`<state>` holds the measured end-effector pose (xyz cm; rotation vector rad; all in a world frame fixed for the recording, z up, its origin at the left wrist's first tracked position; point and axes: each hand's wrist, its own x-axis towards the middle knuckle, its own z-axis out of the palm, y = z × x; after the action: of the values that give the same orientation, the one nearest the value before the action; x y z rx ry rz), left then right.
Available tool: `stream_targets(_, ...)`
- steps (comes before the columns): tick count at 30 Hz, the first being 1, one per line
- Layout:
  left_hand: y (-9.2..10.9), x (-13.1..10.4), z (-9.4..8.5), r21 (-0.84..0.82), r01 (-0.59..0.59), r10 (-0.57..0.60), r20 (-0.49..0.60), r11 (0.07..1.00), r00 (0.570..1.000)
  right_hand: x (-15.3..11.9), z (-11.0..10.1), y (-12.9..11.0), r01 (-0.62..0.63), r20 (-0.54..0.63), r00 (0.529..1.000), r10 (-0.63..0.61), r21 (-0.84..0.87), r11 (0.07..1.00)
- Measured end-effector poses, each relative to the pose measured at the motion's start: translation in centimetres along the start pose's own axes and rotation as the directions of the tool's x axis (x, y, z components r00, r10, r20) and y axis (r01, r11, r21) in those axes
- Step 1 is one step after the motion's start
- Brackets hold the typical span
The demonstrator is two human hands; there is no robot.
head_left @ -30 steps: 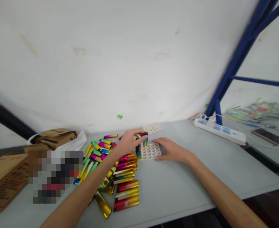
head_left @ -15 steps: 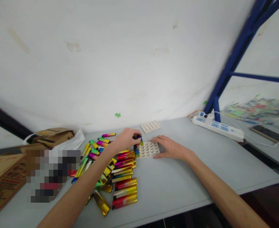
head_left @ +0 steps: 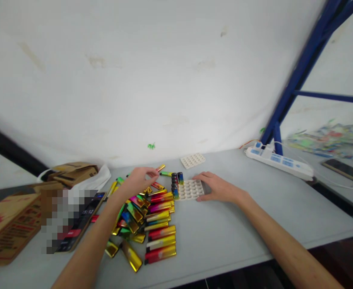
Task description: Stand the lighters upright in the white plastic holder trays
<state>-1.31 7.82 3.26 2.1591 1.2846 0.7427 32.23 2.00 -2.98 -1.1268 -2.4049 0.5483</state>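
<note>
My left hand is over the top of a pile of shiny coloured lighters, its thumb and fingers curled round one lighter with a gold end. My right hand lies at the right end of a white tray with round holes, thumb at the near edge and fingers at the far edge. Several dark-topped lighters stand upright in the tray's left column, and one more stands at the far end of the second column. A row of lighters lies left of and nearer than the tray.
A second white holed tray lies near the wall. A white power strip with cables is at the right, beside a blue metal frame. Cardboard boxes and a phone lie at the left; another phone is far right.
My left hand has moved left from the tray to the pile. The lighter it held now stands in the tray's second column. My right hand has stayed at the tray.
</note>
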Motion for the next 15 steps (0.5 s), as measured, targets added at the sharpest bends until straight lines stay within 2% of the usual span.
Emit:
stream_targets(4, -2.8, -1.4, -0.3, 0.240, -0.094, 0.074, 0.090, 0.966, 0.993, 0.0, -0.1, -0.2, -0.005, 0.011, 1.000, 0.005, -0.003, 1.000)
stream_targets(6, -3.6, -1.6, 0.3, 0.325, -0.137, 0.097, 0.137, 0.936, 0.986, 0.0, -0.2, -0.3, -0.009, 0.017, 1.000, 0.009, -0.001, 1.000)
stream_targets(9, -4.1, -1.7, 1.3, 0.417, -0.138, 0.094, 0.124, 0.898, 0.988, 0.0, -0.3, -0.5, -0.019, 0.026, 0.999, 0.019, 0.003, 1.000)
stream_targets(12, -4.0, -1.7, 1.6, 0.390, -0.137, 0.105, 0.101, 0.911, 0.989, -0.1, -0.3, -0.5, -0.035, 0.030, 0.999, 0.034, 0.021, 0.999)
stream_targets(15, -3.3, -2.0, 1.3, 0.224, -0.084, 0.085, 0.006, 0.971, 0.996, -0.1, -0.2, -0.4, -0.037, 0.024, 0.999, 0.036, 0.038, 0.999)
